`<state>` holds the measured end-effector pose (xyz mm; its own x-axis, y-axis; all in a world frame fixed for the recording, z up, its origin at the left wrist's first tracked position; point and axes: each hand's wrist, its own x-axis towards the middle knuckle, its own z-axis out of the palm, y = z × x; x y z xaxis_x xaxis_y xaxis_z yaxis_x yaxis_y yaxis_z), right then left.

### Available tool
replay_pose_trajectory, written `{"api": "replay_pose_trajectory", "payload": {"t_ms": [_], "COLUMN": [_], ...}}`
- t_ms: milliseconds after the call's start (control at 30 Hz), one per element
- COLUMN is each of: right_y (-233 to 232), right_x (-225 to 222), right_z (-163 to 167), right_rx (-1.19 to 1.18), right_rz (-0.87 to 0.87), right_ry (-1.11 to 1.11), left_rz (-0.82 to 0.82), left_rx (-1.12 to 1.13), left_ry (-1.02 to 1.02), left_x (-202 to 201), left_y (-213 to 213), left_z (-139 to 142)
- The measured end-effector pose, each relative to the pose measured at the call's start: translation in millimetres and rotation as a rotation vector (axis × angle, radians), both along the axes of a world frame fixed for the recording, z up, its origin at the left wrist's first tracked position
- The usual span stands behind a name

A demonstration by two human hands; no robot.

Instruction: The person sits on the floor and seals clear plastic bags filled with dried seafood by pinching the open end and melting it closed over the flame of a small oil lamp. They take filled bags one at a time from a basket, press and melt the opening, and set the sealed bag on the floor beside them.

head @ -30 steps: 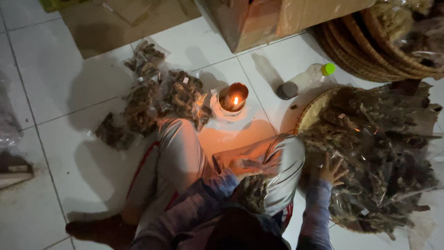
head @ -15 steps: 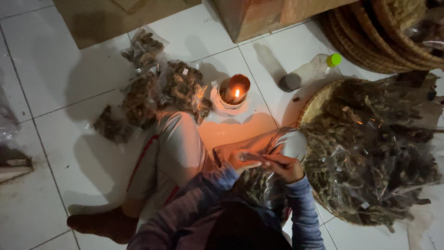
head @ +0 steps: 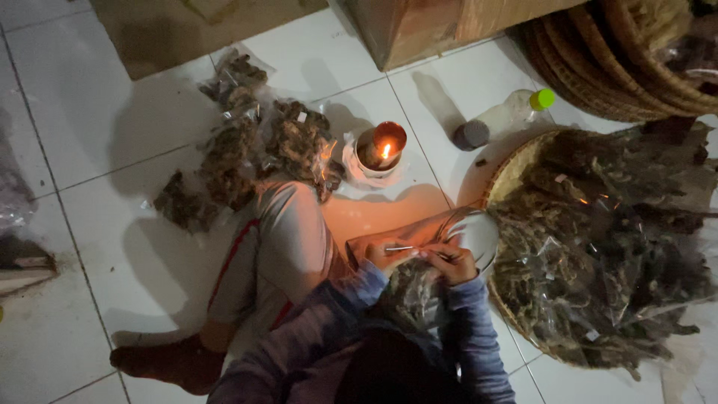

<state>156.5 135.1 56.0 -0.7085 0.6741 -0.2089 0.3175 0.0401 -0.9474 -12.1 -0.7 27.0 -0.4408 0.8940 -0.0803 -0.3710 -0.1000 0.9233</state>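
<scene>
On the white tiled floor (head: 97, 142), seen from the head camera, a person sits with one knee drawn up, both hands brought together over the lap. The left hand (head: 387, 254) and the right hand (head: 452, 262) are each closed in a pinch on the top edge of a clear plastic bag (head: 410, 295) filled with dark dried plants; the bag hangs between the forearms, just below the fingers, and its mouth is held stretched between the two hands. How tightly each finger presses is too dim to tell.

Just beyond the hands, a lit candle in a small pot (head: 380, 147) stands on the floor, its flame casting an orange glow over the knee and the tiles in front. To the left of the candle lies a heap of filled bags (head: 254, 150), spread across the tiles and touching one another. To the right of the hands sits a wide woven tray (head: 502, 176), piled with loose dried plants (head: 606, 239) and more clear bags; its rim lies close beside the right hand. Behind the tray a clear bottle with a green cap (head: 516, 111) lies on its side, near a stack of woven baskets (head: 621, 60). A cardboard box (head: 441, 22) stands at the top edge.
</scene>
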Motion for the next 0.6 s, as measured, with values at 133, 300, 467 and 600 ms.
{"api": "replay_pose_trajectory", "payload": {"t_ms": [133, 300, 467, 600], "right_y": [33.4, 68.4, 75.3, 63.3], "right_x": [-38.8, -120.5, -178.3, -192.2], "right_z": [-20.1, -9.2, 13.4, 7.4], "right_rx": [0.108, -0.055, -0.099, -0.109], "right_rz": [0.093, 0.169, 0.086, -0.033], "right_ry": [-0.010, 0.326, 0.279, 0.341], "left_rz": [0.085, 0.132, 0.158, 0.239], "left_rx": [-0.106, -0.100, 0.094, 0.077], "left_ry": [0.033, 0.402, 0.186, 0.173], "left_x": [-31.6, -107.3, -144.9, -151.8], "left_y": [29.5, 72.1, 112.4, 116.4], "left_z": [-8.0, -20.2, -21.6, -24.9]}}
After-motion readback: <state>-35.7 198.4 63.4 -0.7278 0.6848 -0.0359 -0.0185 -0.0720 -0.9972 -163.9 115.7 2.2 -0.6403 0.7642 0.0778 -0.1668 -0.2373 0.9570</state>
